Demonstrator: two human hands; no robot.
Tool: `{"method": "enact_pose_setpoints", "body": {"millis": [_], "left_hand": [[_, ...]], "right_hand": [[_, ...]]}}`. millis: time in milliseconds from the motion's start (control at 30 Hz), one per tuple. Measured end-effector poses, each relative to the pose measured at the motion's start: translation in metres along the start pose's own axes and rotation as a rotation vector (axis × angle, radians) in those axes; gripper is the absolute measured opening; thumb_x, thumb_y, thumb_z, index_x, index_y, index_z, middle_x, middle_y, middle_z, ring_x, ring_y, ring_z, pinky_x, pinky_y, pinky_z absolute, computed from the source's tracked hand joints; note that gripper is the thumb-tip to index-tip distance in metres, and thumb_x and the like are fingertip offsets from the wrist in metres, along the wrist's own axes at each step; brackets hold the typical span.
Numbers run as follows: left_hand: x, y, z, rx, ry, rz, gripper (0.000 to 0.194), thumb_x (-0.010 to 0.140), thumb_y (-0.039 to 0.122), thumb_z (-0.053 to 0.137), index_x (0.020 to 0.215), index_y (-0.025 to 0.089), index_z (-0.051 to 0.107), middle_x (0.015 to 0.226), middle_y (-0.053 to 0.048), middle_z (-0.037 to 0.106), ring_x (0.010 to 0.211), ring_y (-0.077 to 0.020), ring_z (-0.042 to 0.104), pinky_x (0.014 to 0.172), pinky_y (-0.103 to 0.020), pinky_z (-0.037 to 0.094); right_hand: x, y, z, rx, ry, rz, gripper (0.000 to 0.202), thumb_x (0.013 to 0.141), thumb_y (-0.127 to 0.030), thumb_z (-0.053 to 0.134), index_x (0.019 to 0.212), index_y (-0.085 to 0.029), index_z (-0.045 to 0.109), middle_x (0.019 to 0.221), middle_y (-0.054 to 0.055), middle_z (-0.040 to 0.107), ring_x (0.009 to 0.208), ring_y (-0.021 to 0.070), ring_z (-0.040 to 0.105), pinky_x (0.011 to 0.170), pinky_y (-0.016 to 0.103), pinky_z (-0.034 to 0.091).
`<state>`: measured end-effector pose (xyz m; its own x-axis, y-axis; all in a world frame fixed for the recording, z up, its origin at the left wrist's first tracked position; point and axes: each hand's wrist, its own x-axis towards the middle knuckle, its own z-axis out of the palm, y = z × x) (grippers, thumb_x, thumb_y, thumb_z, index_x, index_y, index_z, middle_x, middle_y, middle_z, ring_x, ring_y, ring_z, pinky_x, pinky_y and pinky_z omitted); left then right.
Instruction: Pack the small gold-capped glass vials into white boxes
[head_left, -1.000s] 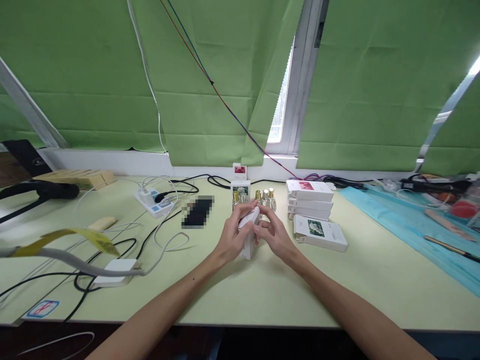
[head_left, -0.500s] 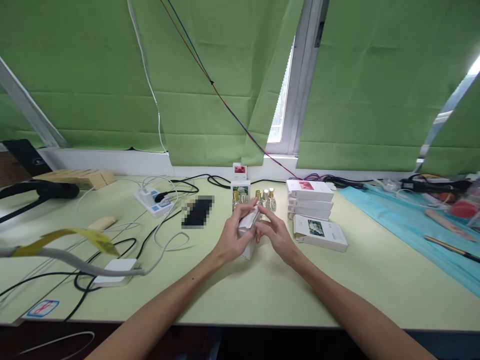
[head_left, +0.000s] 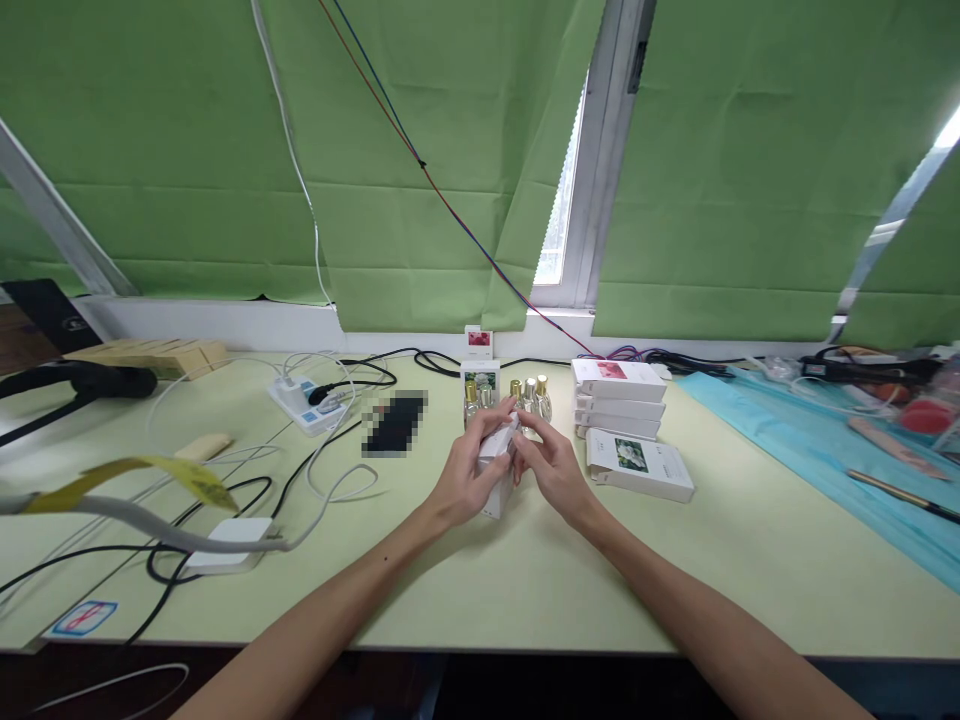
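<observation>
Between my two hands a small white carton (head_left: 493,492) stands tilted on the table. My left hand (head_left: 466,470) is wrapped round its left side, thumb on the near face. The fingers of my right hand (head_left: 551,465) are closed on the carton's top right edge, by the flap. Just behind my hands stand several small glass perfume bottles (head_left: 541,402) with gold and silver caps. A white box with a flower picture (head_left: 480,375) is upright behind them, and the bottles and my fingers hide part of it.
To the right, several white boxes (head_left: 619,385) are stacked, with one flat box (head_left: 641,468) in front. Blue plastic sheeting (head_left: 817,460) covers the right side. A power strip (head_left: 307,403), cables and a white adapter (head_left: 232,545) lie on the left, near a blurred dark object (head_left: 395,424).
The flap at the top of the carton now lies flatter, and my right fingers have shifted slightly along its edge. My left hand keeps its hold.
</observation>
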<state>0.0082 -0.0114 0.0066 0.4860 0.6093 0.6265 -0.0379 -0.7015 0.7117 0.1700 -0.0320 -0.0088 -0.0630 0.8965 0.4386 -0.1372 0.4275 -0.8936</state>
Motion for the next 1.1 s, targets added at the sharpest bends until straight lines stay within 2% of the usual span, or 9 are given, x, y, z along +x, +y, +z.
{"method": "enact_pose_setpoints", "body": {"millis": [133,300,433,733,1100], "left_hand": [[-0.0004,-0.0016,-0.0003,0.001,-0.013,0.012,0.037,0.095,0.04,0.057,0.128,0.025,0.049,0.158,-0.014,0.041,0.149,-0.0329,0.034,0.12,-0.055,0.029],[-0.0003,-0.0007,-0.0002,0.019,-0.018,0.014,0.036,0.095,0.036,0.056,0.129,0.025,0.049,0.158,-0.014,0.041,0.149,-0.0326,0.033,0.121,-0.057,0.028],[0.0005,0.0018,-0.0003,0.017,-0.014,0.015,0.036,0.094,0.034,0.058,0.127,0.024,0.05,0.156,-0.014,0.044,0.148,-0.0337,0.035,0.12,-0.058,0.029],[0.0011,-0.0003,-0.0015,-0.021,-0.018,0.009,0.032,0.097,0.036,0.054,0.127,0.025,0.048,0.156,-0.014,0.045,0.146,-0.0312,0.04,0.12,-0.057,0.031],[0.0021,0.0002,-0.0031,0.008,-0.075,0.06,0.04,0.095,0.038,0.057,0.132,0.025,0.049,0.157,-0.014,0.043,0.15,-0.0326,0.033,0.121,-0.055,0.027]], "right_hand": [[0.0003,0.0012,0.0005,-0.009,0.018,-0.005,0.044,0.088,-0.058,0.065,0.114,-0.022,0.06,0.075,-0.001,0.061,0.055,0.0134,0.055,0.052,0.032,0.053],[0.0007,0.0001,0.0015,-0.017,0.044,-0.015,0.042,0.088,-0.056,0.066,0.11,-0.021,0.06,0.075,-0.001,0.061,0.053,0.0124,0.055,0.05,0.03,0.052],[0.0005,-0.0026,0.002,-0.021,0.043,-0.006,0.041,0.088,-0.056,0.066,0.11,-0.022,0.06,0.073,-0.002,0.06,0.052,0.0126,0.055,0.049,0.03,0.051],[0.0008,0.0034,0.0012,-0.009,0.044,-0.03,0.04,0.089,-0.055,0.066,0.113,-0.024,0.06,0.086,0.001,0.063,0.054,0.0117,0.054,0.049,0.03,0.052],[0.0006,-0.002,0.0029,-0.034,0.076,-0.03,0.034,0.09,-0.054,0.064,0.104,-0.023,0.058,0.087,0.0,0.061,0.049,0.0094,0.054,0.045,0.029,0.05]]}}
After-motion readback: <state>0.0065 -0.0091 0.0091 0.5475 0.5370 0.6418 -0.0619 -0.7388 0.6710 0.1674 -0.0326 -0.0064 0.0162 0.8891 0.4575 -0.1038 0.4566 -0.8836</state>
